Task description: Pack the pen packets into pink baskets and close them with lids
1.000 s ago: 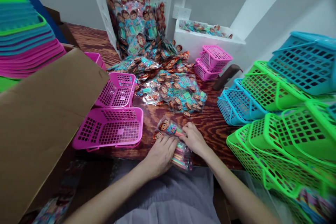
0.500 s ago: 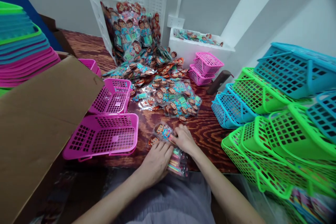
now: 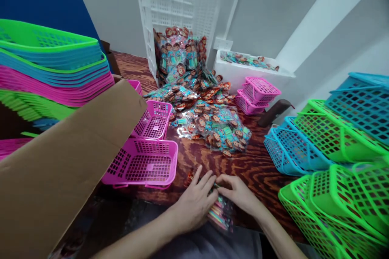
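Note:
Across a small stack of clear packets point(image 3: 221, 213) my left hand point(image 3: 196, 199) lies with its fingers stretched and somewhat spread. Pink, yellow and green sticks show through the plastic. My right hand point(image 3: 241, 195) is closed in a pinch at the upper right edge of the same packets, close to my left fingertips. Most of the packets' printed upper part is hidden beneath my left hand. Farther back, many similar packets with printed cartoon figures form a loose pile point(image 3: 219, 123) on the wooden table point(image 3: 194, 154).
Pink baskets point(image 3: 174, 166) stand to the left, beside a cardboard box flap point(image 3: 75, 162) and nested baskets point(image 3: 54, 81). Green baskets point(image 3: 322, 194) and blue ones point(image 3: 281, 145) line the right. Behind are a white crate point(image 3: 148, 28), a foam box point(image 3: 226, 71) and a dark brown cylinder point(image 3: 275, 112).
The view has shifted, so the scene sits farther right and lower. My left hand has moved up over the printed part of the packets. My right fingers now pinch at their edge.

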A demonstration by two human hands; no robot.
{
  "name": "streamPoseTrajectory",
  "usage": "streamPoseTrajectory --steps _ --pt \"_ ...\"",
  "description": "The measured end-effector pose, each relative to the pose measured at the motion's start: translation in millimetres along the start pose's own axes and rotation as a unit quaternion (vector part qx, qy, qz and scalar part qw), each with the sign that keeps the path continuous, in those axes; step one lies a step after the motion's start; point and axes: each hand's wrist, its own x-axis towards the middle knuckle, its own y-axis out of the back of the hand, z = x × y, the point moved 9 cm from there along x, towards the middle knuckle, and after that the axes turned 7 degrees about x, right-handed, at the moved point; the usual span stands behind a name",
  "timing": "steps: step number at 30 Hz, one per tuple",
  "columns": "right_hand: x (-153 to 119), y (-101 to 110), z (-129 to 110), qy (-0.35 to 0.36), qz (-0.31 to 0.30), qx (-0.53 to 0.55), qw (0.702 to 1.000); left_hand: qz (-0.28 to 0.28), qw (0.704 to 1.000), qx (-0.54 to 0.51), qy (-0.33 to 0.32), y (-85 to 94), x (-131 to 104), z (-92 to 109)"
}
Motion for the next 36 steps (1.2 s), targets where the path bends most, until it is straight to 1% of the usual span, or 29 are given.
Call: streamPoseTrajectory --steps 2,4,6,7,9,10,11,12,13,14,16,18,19,21,23,26,28,30,32,34,36 --pt "1 -4 4 -0.016 -0.022 0.071 0.997 -0.018 1.0 -0.017 -0.003 -3.0 0 -2" --pt "2 -2 8 -0.02 0.0 0.081 0.997 -0.033 0.999 -0.036 0.007 -8.3 -1 -4" --pt "1 3 8 -0.008 0.029 0.062 0.998 -0.043 0.997 -0.053 0.027 -14.1 -1 -6" --pt "1 4 8 -0.001 0.025 0.06 0.998 -0.047 0.996 -0.058 0.038 -16.9 -1 -7" --pt "4 8 8 0.0 -0.021 0.068 0.998 -0.056 0.995 -0.063 0.06 -21.8 -1 -9" --pt "8 17 10 -0.011 -0.028 0.053 0.998 -0.061 0.994 -0.063 0.068 -24.1 0 -10" --pt "15 34 14 -0.027 -0.01 0.023 0.999 -0.067 0.993 -0.063 0.074 -26.6 1 -10" --pt "23 60 18 -0.047 0.04 -0.024 0.998 -0.072 0.992 -0.063 0.078 -29.3 2 -10" --pt "30 96 20 -0.07 0.137 -0.105 0.983 -0.076 0.992 -0.062 0.082 -32.6 2 -11" --pt "37 126 21 -0.082 0.203 -0.144 0.965 -0.08 0.991 -0.062 0.084 -36.6 2 -11" --pt "54 175 26 -0.106 0.283 -0.189 0.934 -0.087 0.99 -0.061 0.089 -46.5 2 -12" --pt "71 210 33 -0.128 0.324 -0.226 0.91 -0.092 0.989 -0.062 0.098 -57.7 1 -15" --pt "80 222 36 -0.135 0.331 -0.243 0.902 -0.099 0.988 -0.067 0.102 -63.9 0 -17" --pt "96 235 41 -0.143 0.321 -0.271 0.896 -0.125 0.983 -0.082 0.105 -77.3 -2 -21" --pt "108 238 46 -0.151 0.297 -0.293 0.896 -0.152 0.978 -0.093 0.103 -88.2 -3 -24" --pt "108 227 53 -0.179 0.272 -0.318 0.891 -0.166 0.976 -0.093 0.104 -93.8 -3 -28" --pt "96 211 57 -0.2 0.259 -0.328 0.886 -0.171 0.975 -0.097 0.104 -93.6 -4 -28" --pt "78 189 60 -0.21 0.243 -0.333 0.886 -0.172 0.975 -0.102 0.102 -90.5 -4 -26" --pt "58 169 61 -0.204 0.234 -0.336 0.889 -0.153 0.978 -0.098 0.104 -83.7 -4 -25" --pt "42 155 60 -0.189 0.238 -0.336 0.892 -0.126 0.982 -0.085 0.114 -76.1 -4 -24" --pt "34 149 59 -0.178 0.252 -0.33 0.892 -0.104 0.984 -0.074 0.122 -70.8 -5 -23"
